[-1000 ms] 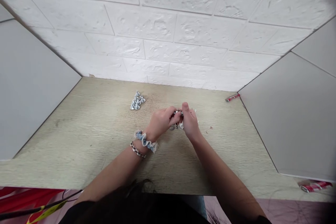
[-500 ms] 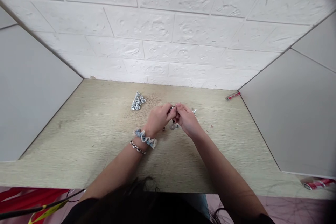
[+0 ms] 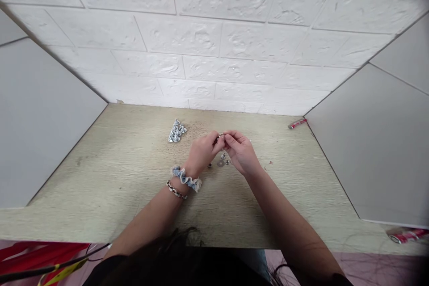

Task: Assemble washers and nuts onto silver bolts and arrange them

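Note:
My left hand [image 3: 204, 149] is closed, thumb and forefinger pinching a small metal fastener [image 3: 220, 136]. Fingertip to fingertip with it, my right hand [image 3: 241, 153] pinches at the same piece; fingers cover most of it, so its exact kind cannot be made out. Just below the hands lie a loose bolt [image 3: 223, 156], a flat washer [image 3: 220, 163] and a nut [image 3: 227, 161]. Another small metal part [image 3: 210, 165] is partly hidden beside my left hand. Several bolts with washers on them [image 3: 176, 132] stand grouped to the left of my hands.
The wooden tabletop [image 3: 134, 161] meets a white brick-patterned wall [image 3: 201, 35] at the back. Grey panels [image 3: 50, 120] close off both sides. A red cylinder with a silver end [image 3: 297, 124] lies by the right panel, and another red cylinder [image 3: 407, 236] near the front right edge.
My right hand's fingers have shifted slightly around the held piece. The loose bolt under the hands now shows more clearly. The view has tilted a little.

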A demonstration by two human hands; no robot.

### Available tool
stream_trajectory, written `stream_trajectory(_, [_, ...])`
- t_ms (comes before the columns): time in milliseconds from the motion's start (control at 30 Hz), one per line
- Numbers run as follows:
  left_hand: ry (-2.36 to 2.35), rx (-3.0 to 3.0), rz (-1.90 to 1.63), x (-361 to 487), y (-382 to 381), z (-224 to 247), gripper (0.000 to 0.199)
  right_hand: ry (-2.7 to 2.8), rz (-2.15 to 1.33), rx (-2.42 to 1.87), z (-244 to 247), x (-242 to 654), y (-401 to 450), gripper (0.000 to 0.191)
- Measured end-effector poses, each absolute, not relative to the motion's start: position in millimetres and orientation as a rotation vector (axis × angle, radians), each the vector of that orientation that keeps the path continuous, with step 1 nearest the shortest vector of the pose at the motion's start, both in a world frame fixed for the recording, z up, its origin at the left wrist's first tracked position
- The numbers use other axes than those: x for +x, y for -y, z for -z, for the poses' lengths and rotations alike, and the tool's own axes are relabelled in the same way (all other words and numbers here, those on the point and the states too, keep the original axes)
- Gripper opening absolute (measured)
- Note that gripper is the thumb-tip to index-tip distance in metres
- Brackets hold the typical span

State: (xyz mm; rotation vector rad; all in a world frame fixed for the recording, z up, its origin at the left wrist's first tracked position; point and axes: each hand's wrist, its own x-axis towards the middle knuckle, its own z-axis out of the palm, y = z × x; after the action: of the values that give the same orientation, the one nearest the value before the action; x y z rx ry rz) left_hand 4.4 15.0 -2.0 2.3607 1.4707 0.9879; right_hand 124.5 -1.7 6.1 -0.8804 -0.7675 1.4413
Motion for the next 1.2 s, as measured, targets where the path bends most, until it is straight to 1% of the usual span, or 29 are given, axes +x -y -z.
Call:
stream_trajectory(67, [-1.487, 2.365, -0.985, 4.5, -15.0, 1.8, 0.035, 0.745, -1.449, -0.849, -6.8, 124.7, 2.1, 0.018])
stream_trajectory(133, [-1.499, 2.363, -0.981, 5.0, -14.7, 1.6, 0.035, 0.735, -1.461, -0.794, -7.4, 124.9, 2.9, 0.017])
stream_trajectory(267, [-1.481, 2.410, -0.929, 7.0, -13.1, 2.1, 0.035, 0.671, -1.532, -0.715, -7.5, 126.9, 3.8, 0.030])
stream_trajectory(367, [-1.473, 2.440, -0.919, 8.1, -11.7, 3.6, 0.031, 0.609, -1.601, -0.682, -7.4, 128.8, 4.2, 0.032])
stream_trajectory(467, [-1.455, 2.429, -0.973, 8.1, -10.9, 5.7, 0.029, 0.592, -1.609, -0.659, -8.8, 128.0, 5.3, 0.026])
stream_trajectory(567, [-1.426, 2.417, -1.047, 7.2, -10.7, 7.1, 0.031, 0.636, -1.528, -0.701, -10.0, 124.8, 6.2, 0.015])
stream_trajectory(600, [-1.411, 2.420, -1.080, 6.9, -10.8, 7.3, 0.032, 0.643, -1.493, -0.738, -9.8, 123.8, 6.2, 0.014])
stream_trajectory(667, [-1.378, 2.437, -1.154, 6.3, -11.0, 7.1, 0.033, 0.643, -1.452, -0.837, -8.4, 122.9, 5.6, 0.023])
stream_trajectory(800, [-1.312, 2.557, -1.241, 5.7, -11.3, 4.5, 0.034, 0.722, -1.536, -1.021, -3.5, 125.8, 4.1, 0.051])
stream_trajectory(867, [-1.270, 2.659, -1.254, 5.6, -11.0, 2.9, 0.035, 0.763, -1.557, -1.085, -2.1, 127.3, 4.3, 0.058])
stream_trajectory(1033, [-1.202, 2.858, -1.251, 6.3, -10.0, 1.7, 0.034, 0.758, -1.542, -1.197, -2.4, 125.8, 5.3, 0.059])
stream_trajectory(1200, [-1.155, 2.887, -1.258, 6.0, -10.5, 3.3, 0.033, 0.806, -1.536, -1.253, -1.2, 126.1, 3.9, 0.057])
